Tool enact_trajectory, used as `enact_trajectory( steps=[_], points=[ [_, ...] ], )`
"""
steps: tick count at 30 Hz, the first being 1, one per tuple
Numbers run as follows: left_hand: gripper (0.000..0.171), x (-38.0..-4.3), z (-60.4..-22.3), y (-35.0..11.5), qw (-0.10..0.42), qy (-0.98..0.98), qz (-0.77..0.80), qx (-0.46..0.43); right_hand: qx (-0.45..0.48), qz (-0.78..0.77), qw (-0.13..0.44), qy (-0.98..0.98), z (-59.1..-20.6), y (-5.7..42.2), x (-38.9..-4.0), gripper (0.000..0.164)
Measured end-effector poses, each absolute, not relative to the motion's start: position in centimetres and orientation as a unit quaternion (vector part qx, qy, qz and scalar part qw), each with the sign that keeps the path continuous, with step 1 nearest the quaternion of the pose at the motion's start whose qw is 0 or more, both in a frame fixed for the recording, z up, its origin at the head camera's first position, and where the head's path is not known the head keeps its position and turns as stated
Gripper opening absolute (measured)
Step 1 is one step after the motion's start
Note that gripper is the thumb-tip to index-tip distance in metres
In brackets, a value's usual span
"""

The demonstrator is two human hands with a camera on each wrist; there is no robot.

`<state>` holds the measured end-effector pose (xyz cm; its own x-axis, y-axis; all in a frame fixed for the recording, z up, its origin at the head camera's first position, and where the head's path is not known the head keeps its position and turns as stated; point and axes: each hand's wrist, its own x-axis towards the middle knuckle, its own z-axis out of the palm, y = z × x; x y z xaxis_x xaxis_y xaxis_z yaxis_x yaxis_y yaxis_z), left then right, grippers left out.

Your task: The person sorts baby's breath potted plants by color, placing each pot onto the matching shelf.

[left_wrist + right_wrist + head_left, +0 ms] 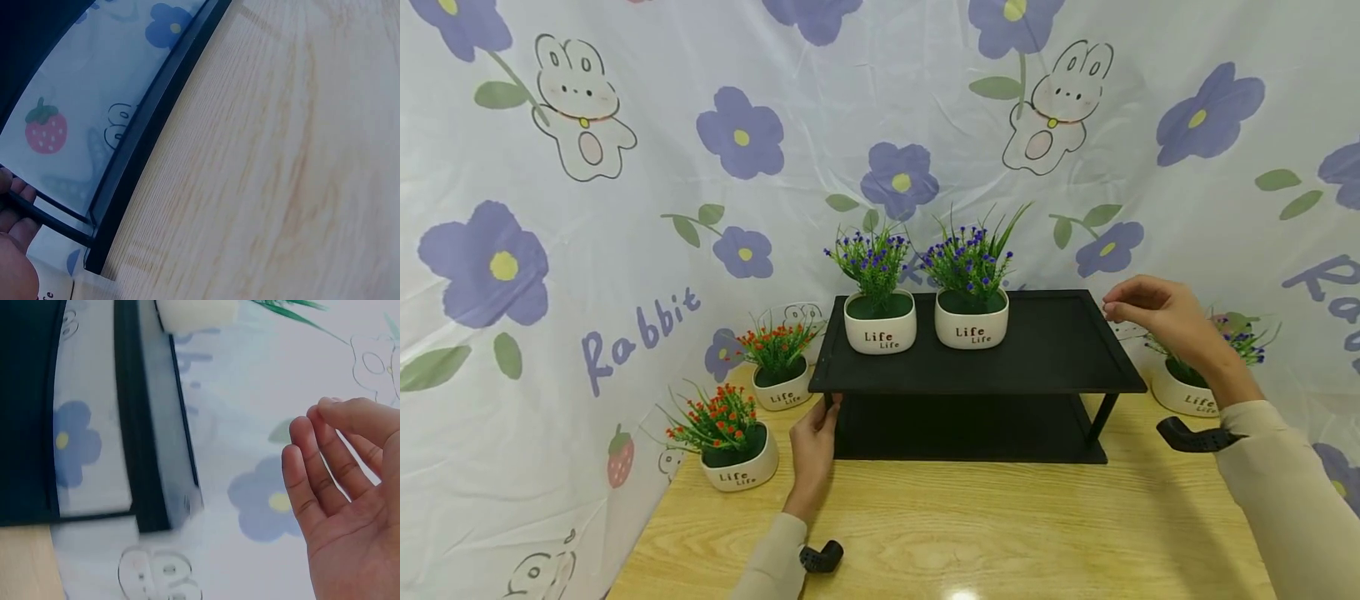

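Left hand (812, 450) grips a post of the black two-tier shelf (1052, 342) while the right hand (1168, 317) hovers by its other end

The black two-tier shelf stands on a wood-grain tabletop (962, 533), its upper board raised on slim posts. At the shelf's left end, the left hand has its fingers curled round the left front post (50, 220), just under the upper board. Beyond the shelf's right edge, the right hand is raised and apart from it, fingers loosely bent and thumb drawn close to the index fingertip; whether those two tips touch, I cannot tell.

Two white "Life" planters of purple flowers sit upright on the shelf's upper board: the left purple planter (881, 329) toward the shelf's left end, the middle purple planter (972, 325) near the shelf's centre, with a narrow gap between them. Left of the shelf stand two matching pots of red flowers, the rear red planter (781, 390) near the shelf's left edge and the front red planter (741, 465) farther out and forward. To the shelf's right, the right purple planter (1183, 393) is partly hidden by the right hand and wrist. Behind the shelf hangs a white cloth (662, 67) printed with rabbits, purple flowers and the word "Rabbit"
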<state>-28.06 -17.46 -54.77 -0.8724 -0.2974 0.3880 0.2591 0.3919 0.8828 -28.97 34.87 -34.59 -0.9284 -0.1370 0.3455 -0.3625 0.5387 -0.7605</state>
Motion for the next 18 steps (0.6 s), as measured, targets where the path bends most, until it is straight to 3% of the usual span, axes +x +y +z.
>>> enact_trajectory(
  steps=[18],
  points=[
    [0.026, -28.3, -55.1, -17.5, 0.250, -0.800, -0.546, 0.019, 0.088, 0.446, 0.152, -0.878, -38.5, 43.0, -24.4, 0.019]
  ],
)
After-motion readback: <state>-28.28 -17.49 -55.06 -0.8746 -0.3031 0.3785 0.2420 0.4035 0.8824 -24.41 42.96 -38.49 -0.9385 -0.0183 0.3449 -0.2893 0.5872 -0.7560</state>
